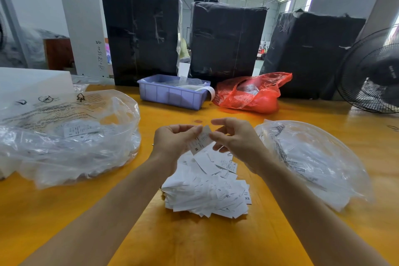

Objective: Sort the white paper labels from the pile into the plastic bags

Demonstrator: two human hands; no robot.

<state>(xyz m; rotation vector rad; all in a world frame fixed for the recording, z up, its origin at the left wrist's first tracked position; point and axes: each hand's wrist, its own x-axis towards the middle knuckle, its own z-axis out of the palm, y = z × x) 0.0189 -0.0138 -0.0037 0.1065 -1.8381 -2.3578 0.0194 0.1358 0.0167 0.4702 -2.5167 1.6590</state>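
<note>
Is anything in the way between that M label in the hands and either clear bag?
Nothing visible. The label, pinched by the left hand and right hand, sits above the pile; bare table lies toward the left bag and right bag.

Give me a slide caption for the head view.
Both hands pinch one label above the pile.

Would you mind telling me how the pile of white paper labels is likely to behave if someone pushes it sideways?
The pile of labels would probably slide apart rather than move whole, since the slips lie loosely fanned. Each looks thin and light; the fan might scatter them.
</note>
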